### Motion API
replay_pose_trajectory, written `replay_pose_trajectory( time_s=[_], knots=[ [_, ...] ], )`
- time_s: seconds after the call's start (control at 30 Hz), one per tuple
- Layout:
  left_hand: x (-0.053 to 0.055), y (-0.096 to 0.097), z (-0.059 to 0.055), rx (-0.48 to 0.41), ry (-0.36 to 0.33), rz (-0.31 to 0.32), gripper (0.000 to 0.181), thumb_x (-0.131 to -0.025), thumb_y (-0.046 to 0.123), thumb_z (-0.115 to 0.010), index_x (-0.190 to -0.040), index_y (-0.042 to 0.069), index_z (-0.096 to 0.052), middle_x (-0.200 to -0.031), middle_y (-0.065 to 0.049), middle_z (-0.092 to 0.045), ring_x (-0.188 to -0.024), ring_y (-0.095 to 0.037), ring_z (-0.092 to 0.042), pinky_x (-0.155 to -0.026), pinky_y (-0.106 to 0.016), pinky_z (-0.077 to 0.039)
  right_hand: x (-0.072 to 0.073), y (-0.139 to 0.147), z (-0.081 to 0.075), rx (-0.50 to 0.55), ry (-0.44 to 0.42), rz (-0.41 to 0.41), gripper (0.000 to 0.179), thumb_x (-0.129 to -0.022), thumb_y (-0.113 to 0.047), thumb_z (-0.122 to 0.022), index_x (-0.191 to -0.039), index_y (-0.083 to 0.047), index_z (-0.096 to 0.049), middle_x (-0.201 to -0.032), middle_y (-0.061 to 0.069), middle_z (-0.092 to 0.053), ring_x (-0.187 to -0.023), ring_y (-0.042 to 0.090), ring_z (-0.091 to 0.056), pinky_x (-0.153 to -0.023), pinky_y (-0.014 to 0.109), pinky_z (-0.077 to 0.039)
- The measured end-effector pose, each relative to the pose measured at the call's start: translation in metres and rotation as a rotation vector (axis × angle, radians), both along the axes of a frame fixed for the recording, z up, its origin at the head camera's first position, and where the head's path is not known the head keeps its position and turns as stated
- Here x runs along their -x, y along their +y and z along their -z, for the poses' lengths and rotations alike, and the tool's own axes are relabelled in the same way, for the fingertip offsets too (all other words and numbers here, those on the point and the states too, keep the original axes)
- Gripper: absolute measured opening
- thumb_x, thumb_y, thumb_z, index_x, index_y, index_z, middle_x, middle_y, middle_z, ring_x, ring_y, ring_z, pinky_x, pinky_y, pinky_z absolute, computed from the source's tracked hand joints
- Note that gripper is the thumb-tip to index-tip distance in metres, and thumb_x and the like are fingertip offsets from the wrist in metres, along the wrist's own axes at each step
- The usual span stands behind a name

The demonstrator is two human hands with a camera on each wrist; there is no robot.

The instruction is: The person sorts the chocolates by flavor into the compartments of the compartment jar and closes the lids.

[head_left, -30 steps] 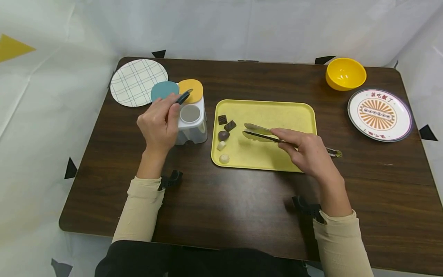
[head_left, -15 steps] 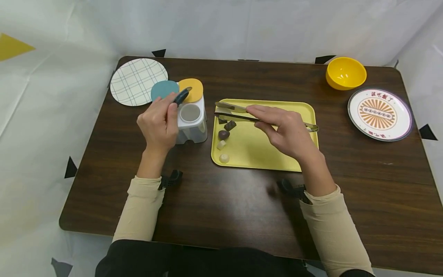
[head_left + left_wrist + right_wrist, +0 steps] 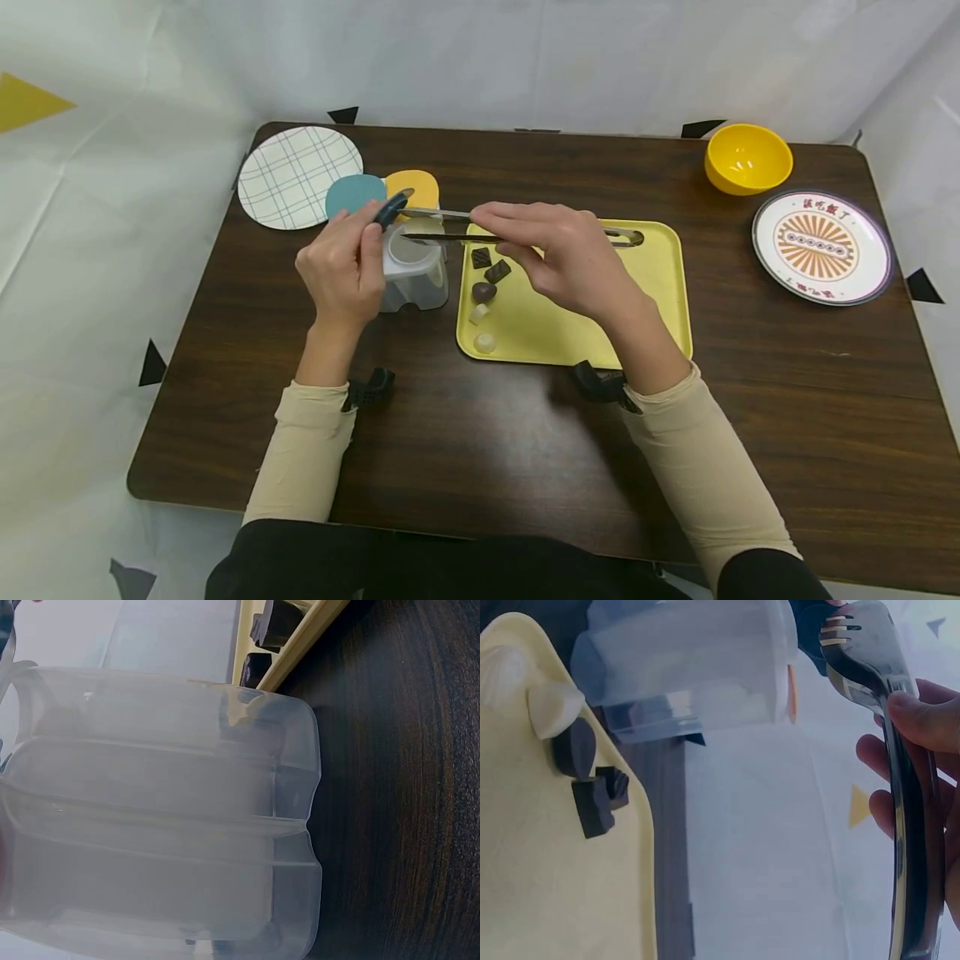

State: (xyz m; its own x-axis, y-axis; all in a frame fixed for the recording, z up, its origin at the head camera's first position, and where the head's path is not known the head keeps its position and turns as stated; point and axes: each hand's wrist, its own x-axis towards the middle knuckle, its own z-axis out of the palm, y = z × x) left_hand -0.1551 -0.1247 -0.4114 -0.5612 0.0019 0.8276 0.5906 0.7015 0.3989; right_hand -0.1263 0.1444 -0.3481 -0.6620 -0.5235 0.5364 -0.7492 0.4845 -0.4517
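Note:
My left hand (image 3: 341,267) pinches a dark teal lid (image 3: 390,208), seen nearly edge-on, above a clear plastic container (image 3: 420,287). Under that lid the container's round mouth is uncovered; its teal lid (image 3: 354,196) and yellow lid (image 3: 414,185) lie flat behind. My right hand (image 3: 558,250) holds metal tongs (image 3: 904,825) level, their tips apart over the round mouth, and no piece shows between them. One tip has fork prongs. Chocolates sit along the left side of the yellow tray (image 3: 585,346): dark square pieces (image 3: 497,272), a dark round one (image 3: 483,292) and white pieces (image 3: 484,343).
A white plate with a grid pattern (image 3: 296,175) lies at the back left, beside the container. At the back right stands a yellow bowl (image 3: 748,160), with a printed plate (image 3: 821,248) in front of it. White sheeting surrounds the brown table (image 3: 480,450).
My right hand has carried the tongs left, from over the tray to above the container's mouth. My left hand stays put with the dark teal lid.

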Motion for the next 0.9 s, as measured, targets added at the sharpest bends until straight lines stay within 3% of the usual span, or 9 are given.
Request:
replay_pose_trajectory(
  time_s=[0.4, 0.63, 0.9],
  knots=[
    [0.001, 0.0, 0.001, -0.014, -0.005, 0.019, 0.046, -0.098, 0.033, -0.04, -0.109, 0.01, -0.077, -0.085, -0.009, -0.075, -0.062, -0.028, -0.067, -0.087, -0.043, -0.053, 0.009, -0.012, 0.004, -0.041, -0.071, -0.032, 0.043, -0.089, -0.003, -0.07, -0.13, -0.013, -0.066, -0.128, 0.0, -0.065, -0.087, 0.014, -0.065, -0.06, 0.03, -0.042],
    [0.001, 0.0, 0.0, -0.011, -0.008, 0.013, 0.046, -0.098, 0.033, -0.039, -0.11, 0.011, -0.077, -0.09, -0.007, -0.075, -0.073, -0.027, -0.071, -0.087, -0.043, -0.053, 0.009, -0.012, 0.002, -0.065, -0.089, -0.035, 0.042, -0.09, -0.005, -0.069, -0.131, -0.014, -0.065, -0.132, -0.001, -0.063, -0.085, 0.013, -0.063, -0.059, 0.029, -0.042],
    [0.0, 0.001, -0.001, -0.023, -0.004, 0.011, 0.046, -0.098, 0.035, -0.038, -0.109, 0.012, -0.077, -0.083, -0.008, -0.074, -0.068, -0.027, -0.069, -0.085, -0.044, -0.053, 0.009, -0.012, 0.003, -0.058, -0.092, -0.043, 0.043, -0.089, -0.003, -0.069, -0.131, -0.013, -0.065, -0.132, -0.001, -0.062, -0.084, 0.014, -0.063, -0.06, 0.03, -0.042]
  ],
)
